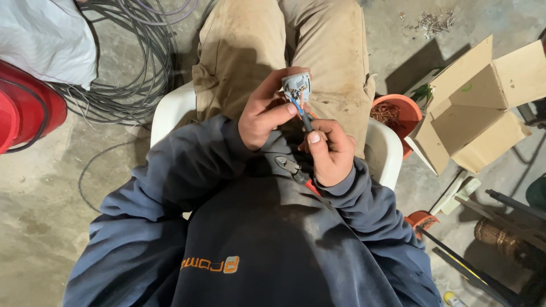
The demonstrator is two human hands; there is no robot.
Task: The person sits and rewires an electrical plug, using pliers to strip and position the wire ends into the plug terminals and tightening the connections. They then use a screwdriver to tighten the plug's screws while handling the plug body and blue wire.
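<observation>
I sit on a white plastic chair (pixel 170 108) and look down at my lap. My left hand (pixel 264 111) holds a small grey electrical socket module (pixel 297 86) with blue and other thin wires coming out of it. My right hand (pixel 327 150) pinches a dark cable (pixel 305 119) that runs up into the module, and it also grips pliers (pixel 296 173) with red handles, whose metal jaws lie against my dark sweatshirt. Both hands are close together above my tan trousers.
A coil of grey cable (pixel 131 62) lies on the concrete floor at left, beside a red bucket (pixel 25 108) and a white bag (pixel 45 37). At right are an open cardboard box (pixel 483 102), an orange bowl of copper scraps (pixel 398 116) and loose screws (pixel 435 21).
</observation>
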